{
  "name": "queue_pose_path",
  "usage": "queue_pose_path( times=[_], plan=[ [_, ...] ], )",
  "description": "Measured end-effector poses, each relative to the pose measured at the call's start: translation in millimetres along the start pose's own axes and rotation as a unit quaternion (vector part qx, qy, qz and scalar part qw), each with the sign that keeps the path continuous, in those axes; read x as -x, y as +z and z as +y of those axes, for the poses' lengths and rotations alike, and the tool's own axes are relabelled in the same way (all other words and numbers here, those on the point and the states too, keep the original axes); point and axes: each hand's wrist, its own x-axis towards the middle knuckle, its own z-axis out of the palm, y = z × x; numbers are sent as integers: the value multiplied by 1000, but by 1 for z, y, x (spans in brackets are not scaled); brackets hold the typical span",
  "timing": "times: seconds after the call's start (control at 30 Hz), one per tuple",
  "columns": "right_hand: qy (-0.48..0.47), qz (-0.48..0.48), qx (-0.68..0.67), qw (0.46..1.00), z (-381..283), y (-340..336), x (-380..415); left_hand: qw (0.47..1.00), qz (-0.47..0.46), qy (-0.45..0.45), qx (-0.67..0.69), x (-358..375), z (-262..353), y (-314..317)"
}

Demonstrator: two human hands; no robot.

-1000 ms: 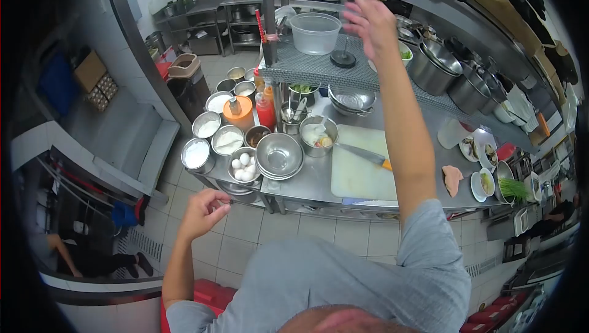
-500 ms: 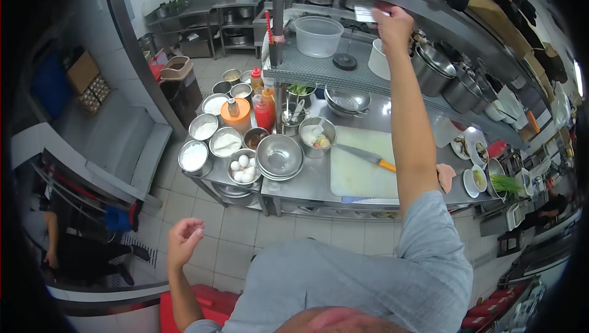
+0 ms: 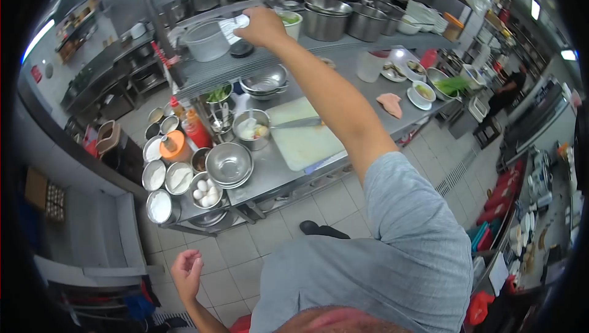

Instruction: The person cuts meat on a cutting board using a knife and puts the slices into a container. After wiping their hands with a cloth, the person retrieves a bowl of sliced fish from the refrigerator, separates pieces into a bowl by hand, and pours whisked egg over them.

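My right hand (image 3: 262,27) reaches over the wire shelf (image 3: 199,79), pinching a white paper slip (image 3: 234,28) with print on it. Just below the slip sits a round black base (image 3: 241,49), whose thin upright rod is now hidden. A clear plastic tub (image 3: 207,43) stands to the left of the slip, and a white tub with green contents (image 3: 291,24) is right of my hand. Low over the floor, my left hand (image 3: 186,273) hangs loosely curled, holding nothing.
Below the shelf, the steel counter bears a cutting board (image 3: 304,149) with a knife (image 3: 294,123), stacked metal bowls (image 3: 229,164), a bowl of eggs (image 3: 206,193) and sauce bottles (image 3: 196,131). Raw meat (image 3: 389,105) lies further right. Steel pots (image 3: 327,21) crowd the shelf.
My view has turned to the right. The right hand has brought the slip from the shelf's right side to directly above the round black base. My left hand stays low and loosely curled.
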Motion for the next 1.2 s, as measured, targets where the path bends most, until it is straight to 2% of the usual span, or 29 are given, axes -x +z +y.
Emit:
queue_pose_path(
  times=[0.07, 0.2, 0.3, 0.37, 0.43, 0.53, 0.63, 0.77, 0.97, 1.1, 1.2],
  plan=[
    [-25, 3, -48, 999, -8, -46, 39, 1000, -18, 15, 0, -12, -5, 4],
    [-26, 68, -135, 988, 60, -99, 96, 999, -42, 22, 1, -27, 20, 49],
    [56, 118, -230, 964, 158, -147, 110, 998, -56, 29, -8, -38, 45, 93],
    [160, 166, -315, 921, 229, -184, 105, 998, -59, 23, -18, -46, 66, 121],
    [225, 228, -389, 864, 306, -220, 90, 998, -53, 18, -18, -59, 87, 154],
    [221, 286, -390, 847, 418, -263, 50, 997, -73, 30, -23, -83, 122, 215],
    [203, 295, -453, 816, 471, -297, 16, 992, -110, 59, -30, -106, 148, 282],
    [178, 263, -551, 771, 492, -318, -38, 973, -163, 132, -101, -122, 178, 348],
    [136, 213, -634, 731, 508, -300, -56, 979, -151, 107, -90, -118, 179, 359],
    [115, 166, -660, 723, 406, -240, -8, 987, -128, 78, -53, -115, 171, 345],
    [146, 132, -673, 713, 315, -196, 8, 978, -144, 113, -105, -116, 178, 336]
  ],
)
